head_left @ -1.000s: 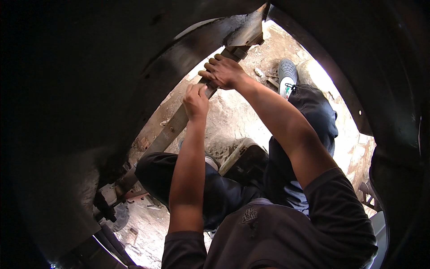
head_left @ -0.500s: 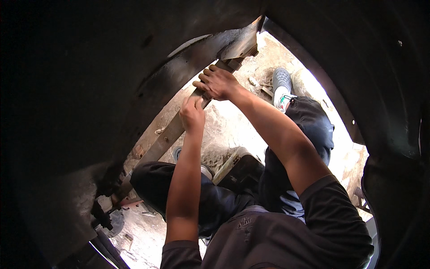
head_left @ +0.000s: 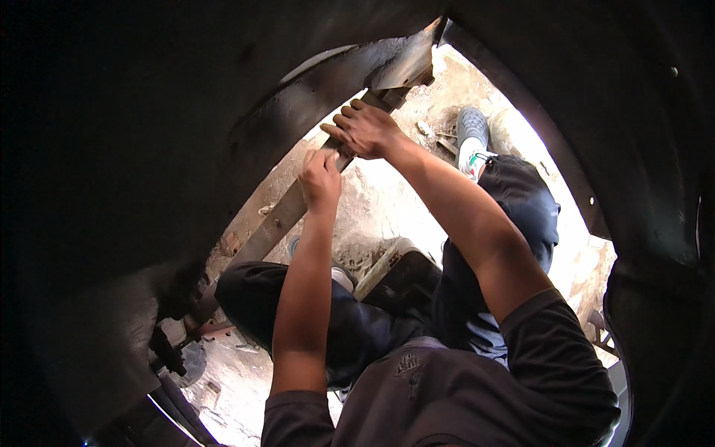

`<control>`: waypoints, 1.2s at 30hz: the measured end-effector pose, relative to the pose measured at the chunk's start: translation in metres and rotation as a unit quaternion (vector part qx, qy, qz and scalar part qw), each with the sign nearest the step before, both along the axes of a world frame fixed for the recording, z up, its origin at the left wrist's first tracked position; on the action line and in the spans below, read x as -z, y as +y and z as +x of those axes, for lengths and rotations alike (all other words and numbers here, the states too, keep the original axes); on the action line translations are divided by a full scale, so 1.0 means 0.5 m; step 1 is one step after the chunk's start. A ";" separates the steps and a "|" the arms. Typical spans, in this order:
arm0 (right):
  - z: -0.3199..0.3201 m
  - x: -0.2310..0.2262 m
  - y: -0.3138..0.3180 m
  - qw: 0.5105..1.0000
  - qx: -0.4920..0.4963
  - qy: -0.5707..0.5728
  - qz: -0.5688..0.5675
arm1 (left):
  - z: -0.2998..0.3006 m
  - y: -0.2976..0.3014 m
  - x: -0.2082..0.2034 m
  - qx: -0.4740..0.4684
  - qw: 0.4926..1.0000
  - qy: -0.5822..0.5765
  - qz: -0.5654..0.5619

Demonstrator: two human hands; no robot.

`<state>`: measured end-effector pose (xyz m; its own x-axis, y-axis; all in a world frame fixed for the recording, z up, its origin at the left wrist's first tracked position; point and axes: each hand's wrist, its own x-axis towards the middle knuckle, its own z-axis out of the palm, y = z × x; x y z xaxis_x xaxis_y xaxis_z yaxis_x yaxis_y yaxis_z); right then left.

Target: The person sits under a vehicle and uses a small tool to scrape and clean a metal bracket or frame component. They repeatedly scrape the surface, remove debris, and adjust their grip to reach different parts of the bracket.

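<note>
A long metal bar [head_left: 274, 225] runs slantwise from the lower left up to the dark curved panel edge. My right hand [head_left: 366, 131] is closed over the bar's upper part, its fingers bent across the far side. Just below it, my left hand [head_left: 320, 179] is closed in a pinch against the same bar, knuckles up and the two hands nearly touching. What the left fingers hold, if anything, is hidden and slightly blurred.
Dark curved panels [head_left: 149, 149] surround the opening on both sides. A torn metal flange [head_left: 406, 65] juts out above my hands. Beneath me stands a black-topped low seat [head_left: 406, 283]. Bits of debris [head_left: 424, 129] lie on the dusty ground. Dark parts [head_left: 167, 350] hang at lower left.
My left hand has turned slightly at the bar, and my right hand's fingers have shifted a little. Both hands stay at the same part of the bar.
</note>
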<state>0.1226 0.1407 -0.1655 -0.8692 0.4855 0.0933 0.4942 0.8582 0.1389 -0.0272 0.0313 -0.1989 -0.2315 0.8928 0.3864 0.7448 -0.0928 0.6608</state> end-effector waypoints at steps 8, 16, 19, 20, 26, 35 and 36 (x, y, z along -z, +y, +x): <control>0.020 -0.045 0.014 0.998 0.006 -0.062 -0.025 | 0.004 0.018 -0.007 -0.016 1.000 -0.015 -0.006; 0.014 -0.061 0.030 0.993 0.052 -0.084 -0.069 | 0.003 0.041 -0.015 -0.054 0.998 -0.010 -0.005; 0.011 -0.053 0.032 0.993 0.051 -0.094 -0.049 | 0.004 0.051 -0.022 -0.093 0.992 -0.054 -0.059; 0.012 -0.049 0.030 0.994 0.052 -0.083 -0.050 | 0.005 0.043 -0.017 -0.073 0.995 -0.052 -0.052; 0.018 -0.039 0.029 0.997 0.044 -0.052 -0.047 | 0.031 -0.013 -0.013 -0.025 0.999 -0.042 -0.020; 0.016 -0.034 0.028 0.996 0.047 -0.056 -0.054 | 0.002 0.030 -0.008 -0.064 0.997 -0.014 -0.047; 0.017 -0.039 0.028 0.995 0.056 -0.056 -0.065 | 0.004 0.016 0.002 -0.056 0.997 -0.018 -0.040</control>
